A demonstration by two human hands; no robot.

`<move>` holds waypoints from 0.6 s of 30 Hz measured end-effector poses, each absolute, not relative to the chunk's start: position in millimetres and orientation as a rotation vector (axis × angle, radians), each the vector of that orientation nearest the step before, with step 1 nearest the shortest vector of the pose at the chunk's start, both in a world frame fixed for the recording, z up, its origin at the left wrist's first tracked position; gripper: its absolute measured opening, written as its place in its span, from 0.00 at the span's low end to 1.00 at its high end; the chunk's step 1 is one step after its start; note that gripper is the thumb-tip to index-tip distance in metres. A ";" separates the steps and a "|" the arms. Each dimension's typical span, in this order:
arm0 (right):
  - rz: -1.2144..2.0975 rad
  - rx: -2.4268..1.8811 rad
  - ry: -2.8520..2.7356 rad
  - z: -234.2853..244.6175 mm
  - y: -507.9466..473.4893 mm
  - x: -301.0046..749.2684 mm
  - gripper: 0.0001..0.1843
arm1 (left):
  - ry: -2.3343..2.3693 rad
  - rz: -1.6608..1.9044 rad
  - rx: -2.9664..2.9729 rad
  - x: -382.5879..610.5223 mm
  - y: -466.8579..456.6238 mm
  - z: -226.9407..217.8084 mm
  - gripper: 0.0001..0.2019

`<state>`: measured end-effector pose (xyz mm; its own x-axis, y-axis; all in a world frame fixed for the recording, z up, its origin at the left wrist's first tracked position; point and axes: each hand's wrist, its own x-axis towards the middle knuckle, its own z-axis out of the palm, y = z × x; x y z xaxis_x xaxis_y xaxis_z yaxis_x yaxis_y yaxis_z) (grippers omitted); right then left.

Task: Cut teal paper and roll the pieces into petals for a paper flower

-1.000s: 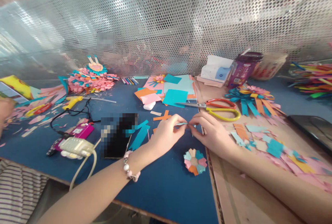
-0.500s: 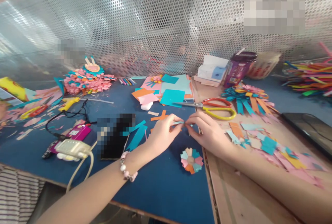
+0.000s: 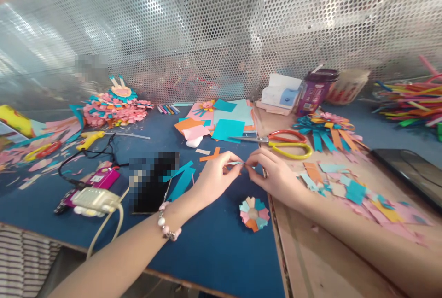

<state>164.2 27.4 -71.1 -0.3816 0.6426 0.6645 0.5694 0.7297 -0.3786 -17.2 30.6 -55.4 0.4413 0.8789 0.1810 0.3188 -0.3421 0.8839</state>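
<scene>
Over the table's middle, my left hand pinches a small light-blue paper strip between thumb and fingers. My right hand meets it, its fingertips closed on the strip's other end. Most of the strip is hidden by my fingers. Just below the hands lies a paper rosette with pink, blue, cream and orange petals. Scissors with one red and one yellow handle rest beyond my right hand. Orange strips and teal strips lie by my left hand.
Paper sheets and a purple cup stand toward the mesh wall. Paper scraps cover the right board, near a dark phone. On the left are a yellow glue gun, a power strip and a pink paper decoration.
Both hands stay together at the same spot, with only slight finger movement. The whole view has shifted a little.
</scene>
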 end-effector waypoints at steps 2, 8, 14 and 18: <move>0.127 -0.920 -2.089 -71.3 27.0 164.7 0.04 | 1.009 0.846 1.864 -17.4 32.2 -55.7 0.09; 0.198 -0.958 -2.100 -70.1 25.7 165.7 0.03 | 0.984 0.798 1.852 -17.9 36.1 -56.2 0.08; 0.249 -1.000 -2.131 -71.0 26.7 166.3 0.03 | 1.050 0.774 1.840 -17.9 36.4 -59.1 0.10; 0.198 -1.006 -2.141 -72.9 27.3 166.1 0.03 | 1.071 0.748 1.806 -16.9 34.7 -57.3 0.10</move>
<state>166.1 27.3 -72.9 -0.4110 0.7149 0.5657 0.5991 0.6795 -0.4234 -16.9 34.7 -57.3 0.4464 0.8929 0.0581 0.3614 -0.2394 0.9011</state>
